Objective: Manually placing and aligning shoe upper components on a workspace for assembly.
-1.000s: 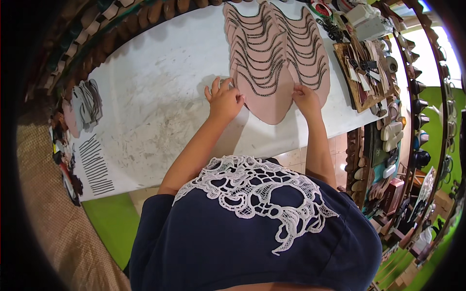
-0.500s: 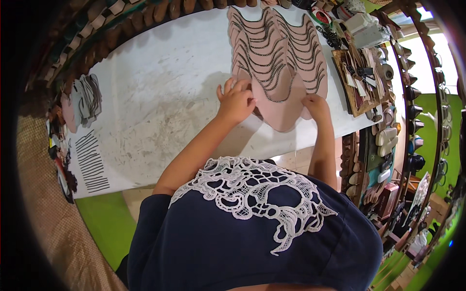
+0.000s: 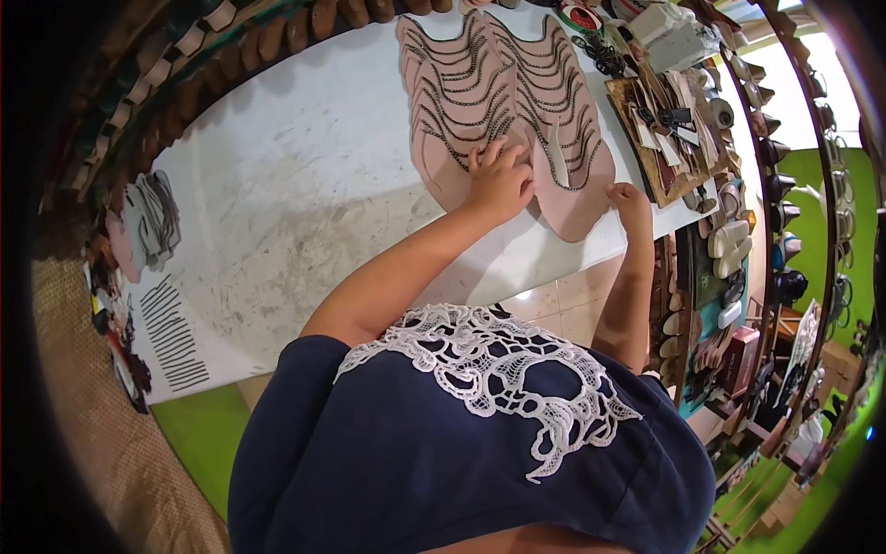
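Note:
Two overlapping rows of pink shoe uppers, edged with dark beaded trim, run up the white tabletop in front of me. The nearest upper of the right row (image 3: 574, 210) lies between my hands. My left hand (image 3: 501, 182) rests over the near end of the left row, its thumb and forefinger closed at that upper's left edge while the other fingers are bent over the stack. At the opposite edge, my right hand (image 3: 631, 203) has curled fingers pinching the rim. Part of the left row (image 3: 441, 175) is hidden under my left hand.
Right of the rows sits a wooden board (image 3: 660, 138) with scraps and tools. Grey pieces (image 3: 154, 217) lie at the table's left, above several dark strips (image 3: 173, 332). Shoe racks (image 3: 784, 175) stand at right, and brown shoe lasts (image 3: 277, 35) line the far edge.
The upper between my hands has moved from in front of both rows onto the right row. Both hands have shifted right with it, and the whole view has shifted a little.

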`<state>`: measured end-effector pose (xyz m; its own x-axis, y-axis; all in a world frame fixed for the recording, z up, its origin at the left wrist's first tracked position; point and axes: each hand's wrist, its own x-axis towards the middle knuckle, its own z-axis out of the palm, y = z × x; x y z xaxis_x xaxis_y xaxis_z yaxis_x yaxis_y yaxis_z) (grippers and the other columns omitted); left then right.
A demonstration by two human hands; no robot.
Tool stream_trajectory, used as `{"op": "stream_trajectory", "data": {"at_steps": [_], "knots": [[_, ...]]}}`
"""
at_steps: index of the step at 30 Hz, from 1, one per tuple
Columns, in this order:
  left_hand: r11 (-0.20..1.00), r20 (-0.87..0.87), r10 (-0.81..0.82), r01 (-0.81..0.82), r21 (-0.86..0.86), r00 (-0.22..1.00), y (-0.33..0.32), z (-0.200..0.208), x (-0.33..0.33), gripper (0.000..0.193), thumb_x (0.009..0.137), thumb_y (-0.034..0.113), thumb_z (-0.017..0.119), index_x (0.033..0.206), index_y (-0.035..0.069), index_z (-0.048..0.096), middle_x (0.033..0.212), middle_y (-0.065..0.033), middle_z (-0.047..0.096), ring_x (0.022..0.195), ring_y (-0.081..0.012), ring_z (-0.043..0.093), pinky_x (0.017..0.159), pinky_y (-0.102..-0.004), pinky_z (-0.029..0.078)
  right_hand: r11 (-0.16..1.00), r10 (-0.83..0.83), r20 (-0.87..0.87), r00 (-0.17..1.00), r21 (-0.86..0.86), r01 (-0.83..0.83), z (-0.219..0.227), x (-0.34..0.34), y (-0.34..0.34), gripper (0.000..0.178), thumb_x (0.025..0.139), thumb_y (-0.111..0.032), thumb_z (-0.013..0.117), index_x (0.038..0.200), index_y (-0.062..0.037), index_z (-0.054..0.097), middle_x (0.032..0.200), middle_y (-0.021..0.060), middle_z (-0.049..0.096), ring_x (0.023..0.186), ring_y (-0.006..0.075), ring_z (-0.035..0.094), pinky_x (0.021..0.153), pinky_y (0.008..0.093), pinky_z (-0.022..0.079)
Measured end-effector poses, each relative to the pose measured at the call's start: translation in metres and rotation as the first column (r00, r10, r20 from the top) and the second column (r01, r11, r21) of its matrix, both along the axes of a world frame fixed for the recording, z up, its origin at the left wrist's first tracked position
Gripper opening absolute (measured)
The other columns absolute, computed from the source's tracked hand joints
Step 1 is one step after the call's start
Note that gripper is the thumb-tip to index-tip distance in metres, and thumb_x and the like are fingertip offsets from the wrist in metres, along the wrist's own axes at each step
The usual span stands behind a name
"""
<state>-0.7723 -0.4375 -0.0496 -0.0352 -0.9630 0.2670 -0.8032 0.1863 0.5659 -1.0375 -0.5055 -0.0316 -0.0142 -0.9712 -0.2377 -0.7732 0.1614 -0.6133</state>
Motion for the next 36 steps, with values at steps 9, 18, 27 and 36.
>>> {"op": "stream_trajectory", "data": {"at_steps": [9, 18, 27, 36], "knots": [[0.982, -0.104, -0.111, 0.093, -0.165, 0.988, 0.009, 0.031, 0.004, 0.016, 0.074, 0.025, 0.068, 0.068, 0.011, 0.062, 0.131, -0.0053, 0.05, 0.127, -0.0342, 0.034, 0.102, -0.0566, 0.017, 0.997, -0.019, 0.21, 0.978, 0.071, 0.005, 0.021, -0.007, -0.002, 0.03, 0.083, -0.028, 0.065, 0.089, 0.0019, 0.066, 0.069, 0.0125, 0.061, 0.065, 0.0167, 0.054, 0.063, 0.0301, 0.044], [0.997, 0.216, 0.04, -0.054, 0.056, 0.976, 0.009, -0.007, 0.012, 0.023, 0.078, 0.034, 0.066, 0.089, 0.014, 0.063, 0.141, -0.0109, 0.037, 0.133, -0.0363, 0.026, 0.105, -0.0629, 0.008, 0.966, -0.163, -0.319, 0.933, -0.246, 0.085, -0.032, 0.022, 0.005, 0.031, 0.081, -0.034, 0.063, 0.1, -0.0098, 0.067, 0.102, 0.0137, 0.065, 0.091, 0.033, 0.062, 0.077, 0.0411, 0.049], [0.981, 0.084, 0.113, -0.124, 0.152, 0.99, 0.093, 0.004, 0.065, 0.026, 0.076, 0.031, 0.067, 0.099, 0.018, 0.063, 0.141, -0.0121, 0.037, 0.131, -0.037, 0.028, 0.102, -0.0642, 0.012, 0.884, -0.071, -0.336, 0.939, -0.457, -0.097, -0.02, 0.088, 0.041, 0.03, 0.074, -0.026, 0.066, 0.103, -0.0183, 0.064, 0.116, 0.0051, 0.058, 0.109, 0.0289, 0.052, 0.087, 0.0481, 0.04], [0.907, 0.093, 0.37, -0.381, 0.177, 0.924, 0.168, 0.007, 0.132, 0.026, 0.078, 0.027, 0.065, 0.103, 0.02, 0.063, 0.142, -0.0127, 0.036, 0.131, -0.037, 0.029, 0.103, -0.0612, 0.014, 0.664, 0.542, -0.272, 0.795, -0.44, -0.604, 0.0, 0.231, 0.108, 0.024, 0.074, -0.019, 0.068, 0.097, -0.0141, 0.065, 0.119, 0.0079, 0.056, 0.114, 0.0292, 0.048, 0.091, 0.0453, 0.038]]}}
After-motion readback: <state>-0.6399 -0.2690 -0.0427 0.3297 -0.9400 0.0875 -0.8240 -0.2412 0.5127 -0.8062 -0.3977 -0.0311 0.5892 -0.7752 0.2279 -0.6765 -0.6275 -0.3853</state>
